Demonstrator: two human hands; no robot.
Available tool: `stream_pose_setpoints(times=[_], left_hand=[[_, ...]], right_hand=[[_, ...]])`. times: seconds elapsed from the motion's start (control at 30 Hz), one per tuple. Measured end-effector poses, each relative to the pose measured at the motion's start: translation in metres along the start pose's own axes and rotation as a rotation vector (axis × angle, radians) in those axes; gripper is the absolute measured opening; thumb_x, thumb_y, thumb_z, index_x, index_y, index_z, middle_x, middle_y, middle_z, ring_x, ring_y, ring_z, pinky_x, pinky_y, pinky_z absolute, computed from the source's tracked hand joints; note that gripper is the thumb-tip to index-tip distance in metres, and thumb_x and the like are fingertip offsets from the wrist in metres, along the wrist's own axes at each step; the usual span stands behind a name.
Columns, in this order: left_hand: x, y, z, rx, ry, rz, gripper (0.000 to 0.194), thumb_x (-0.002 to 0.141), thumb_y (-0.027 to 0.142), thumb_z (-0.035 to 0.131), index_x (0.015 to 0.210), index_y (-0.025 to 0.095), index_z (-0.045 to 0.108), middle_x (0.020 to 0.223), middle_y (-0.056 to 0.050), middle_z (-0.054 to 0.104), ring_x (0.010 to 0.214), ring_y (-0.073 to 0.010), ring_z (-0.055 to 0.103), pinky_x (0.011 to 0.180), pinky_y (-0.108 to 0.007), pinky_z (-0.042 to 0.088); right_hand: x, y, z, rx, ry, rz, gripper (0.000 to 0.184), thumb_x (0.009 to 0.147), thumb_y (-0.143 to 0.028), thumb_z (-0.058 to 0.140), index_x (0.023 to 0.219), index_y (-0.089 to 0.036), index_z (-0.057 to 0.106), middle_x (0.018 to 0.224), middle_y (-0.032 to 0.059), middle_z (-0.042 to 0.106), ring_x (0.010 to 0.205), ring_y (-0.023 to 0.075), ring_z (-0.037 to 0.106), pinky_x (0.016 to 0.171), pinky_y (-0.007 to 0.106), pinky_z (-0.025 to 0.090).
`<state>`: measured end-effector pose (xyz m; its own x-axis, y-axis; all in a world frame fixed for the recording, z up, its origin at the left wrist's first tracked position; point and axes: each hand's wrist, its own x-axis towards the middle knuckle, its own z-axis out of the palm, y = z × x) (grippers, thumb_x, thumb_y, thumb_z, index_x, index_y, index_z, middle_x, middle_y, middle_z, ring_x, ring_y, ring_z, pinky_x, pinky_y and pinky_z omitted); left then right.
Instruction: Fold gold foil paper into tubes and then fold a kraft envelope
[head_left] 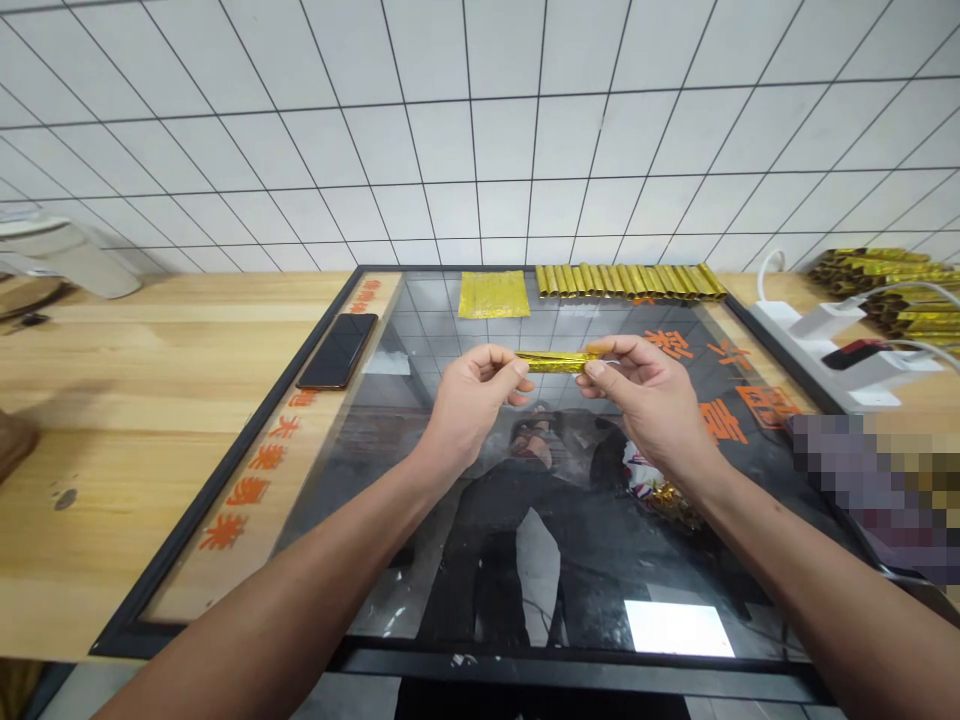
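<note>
Left hand (474,398) and right hand (646,400) closed in pinch, thumbs and fingertips gripping gold foil roll (555,361) at either end; roll lies between hands, held above glass panel (390,590). Rolled work so far: row of gold tubes (630,281) along panel's far edge, further stack of gold tubes (885,290) on desk (127,440), right. Remaining flat: gold foil sheet (493,294), far left on panel. Phone (337,351) lies left, untouched.

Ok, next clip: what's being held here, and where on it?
A narrow gold foil strip, pinched at its ends between thumb and fingertips: the left hand has one end, the right hand the other.
</note>
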<state>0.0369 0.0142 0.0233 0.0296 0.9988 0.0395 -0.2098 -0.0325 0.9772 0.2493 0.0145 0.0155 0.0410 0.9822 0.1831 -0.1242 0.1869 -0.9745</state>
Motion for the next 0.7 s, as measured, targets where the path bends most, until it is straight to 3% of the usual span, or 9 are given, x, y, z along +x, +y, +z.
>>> stream_pose_setpoints(times=[0.17,0.4,0.7], left_hand=[[-0.0008,0.0021,-0.0005,-0.012,-0.006,-0.043,0.03,0.078,0.04,0.089,0.078,0.018,0.068,0.077,-0.001,0.067,0.076,-0.0156,0.071,0.065,-0.025,0.058],[0.0011,0.0015,-0.0038,-0.147,0.03,-0.181,0.034,0.072,0.04,0.094,0.081,0.018,0.069,0.081,-0.002,0.067,0.075,-0.0165,0.071,0.062,-0.026,0.055],[0.0033,-0.0025,-0.0064,-0.275,-0.016,-0.201,0.025,0.076,0.026,0.089,0.075,0.014,0.067,0.071,-0.004,0.067,0.068,-0.0128,0.066,0.065,-0.025,0.053]], right_hand=[[-0.0014,0.0008,-0.002,-0.129,-0.003,-0.041,0.031,0.083,-0.04,0.094,0.104,-0.024,0.08,0.08,-0.0001,0.077,0.07,0.0149,0.072,0.073,0.031,0.063],[-0.005,0.0038,-0.0028,-0.207,-0.051,-0.088,0.026,0.088,-0.038,0.089,0.108,-0.025,0.079,0.087,0.001,0.076,0.076,0.0174,0.069,0.074,0.034,0.061],[-0.005,0.0034,0.0017,-0.235,-0.064,-0.074,0.035,0.085,-0.041,0.09,0.111,-0.021,0.079,0.078,0.0001,0.071,0.07,0.017,0.065,0.066,0.033,0.056]])
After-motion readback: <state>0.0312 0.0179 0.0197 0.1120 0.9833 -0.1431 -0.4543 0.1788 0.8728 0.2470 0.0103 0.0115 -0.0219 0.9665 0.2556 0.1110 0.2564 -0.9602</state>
